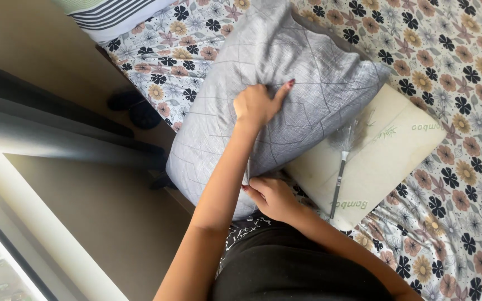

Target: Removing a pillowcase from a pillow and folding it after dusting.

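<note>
I am bunching the grey quilted pillow [274, 83], lying mid-frame on the flowered sheet [464, 83], with my left hand [255, 105] closed on its top fabric, while my right hand [271, 196] is pinching its lower edge. It looks soft, light and floppy; edges and corners seem best for gripping.

Three pillows lie on the bed [464, 67]: one grey pillow [285, 72] near its left edge, one cream pillow [386, 150] just right of it, and one striped pillow [112, 14] at the top left corner. One duster [342, 153] rests on the cream one. Two hands grip the grey one: the left hand [255, 105] and the right hand [274, 198]. Two dark slippers [135, 108] sit on the floor.
</note>
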